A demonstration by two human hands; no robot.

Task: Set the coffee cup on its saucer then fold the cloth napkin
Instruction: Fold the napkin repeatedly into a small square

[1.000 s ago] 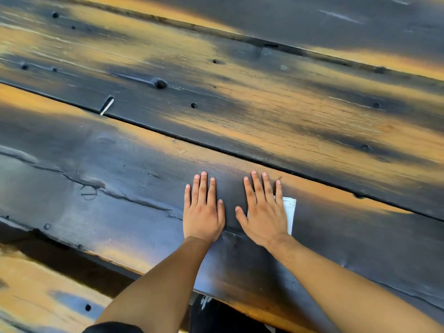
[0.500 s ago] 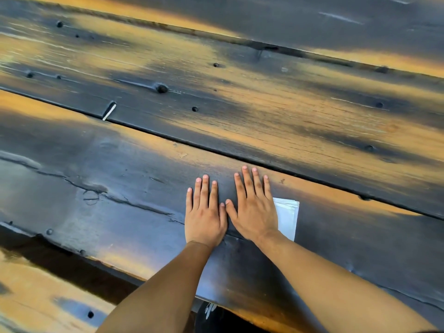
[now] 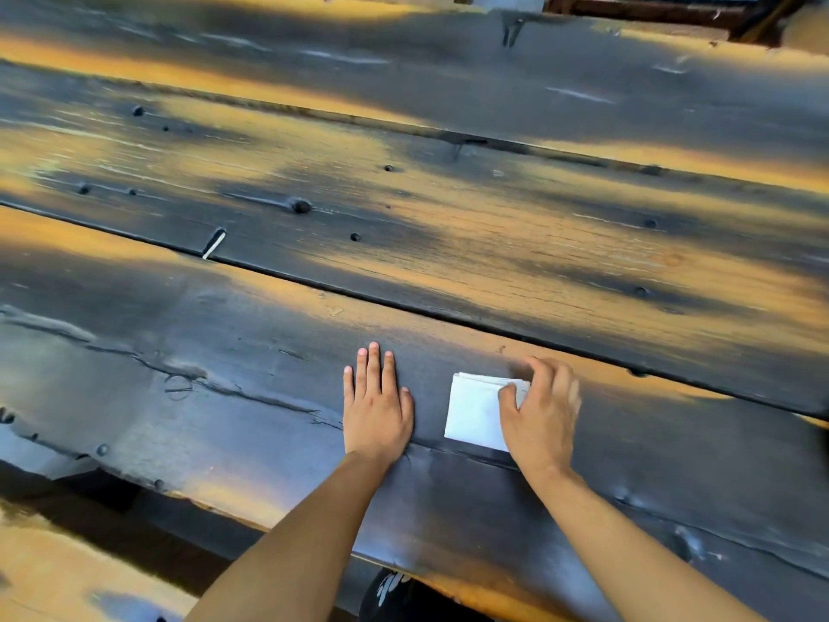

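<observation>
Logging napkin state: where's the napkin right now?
In the head view, the folded white napkin lies on the nearest dark plank of the wooden table, right of centre, between the flat left hand and the right hand touching its right edge.

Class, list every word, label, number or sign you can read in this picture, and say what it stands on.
None can be read.
The folded white napkin is blank.
The wooden table bears only grain, knots and holes.
A pale mark on the dark thing under the table edge is too blurred to read.
</observation>
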